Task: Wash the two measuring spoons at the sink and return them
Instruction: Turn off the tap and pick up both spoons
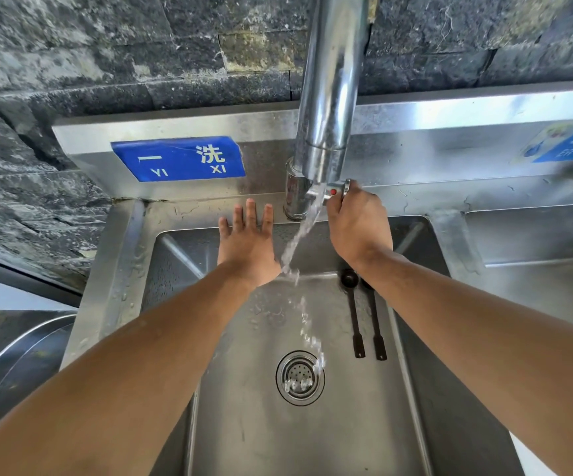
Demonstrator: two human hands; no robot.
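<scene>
Right hand [359,225] is gripping the faucet handle [338,188]; left hand [247,243] is hovering flat, fingers spread. Two measuring spoons [364,317] are lying right of centre in the sink [123,269], beside the drain [300,377].

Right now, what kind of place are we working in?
Likely a commercial kitchen's wash station: a steel multi-basin sink, a blue label reading "YI XI" above the basin, and a tall running faucet.

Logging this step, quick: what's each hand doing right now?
Left hand: open, fingers straight, holding nothing.
Right hand: grips the tap handle.
</scene>
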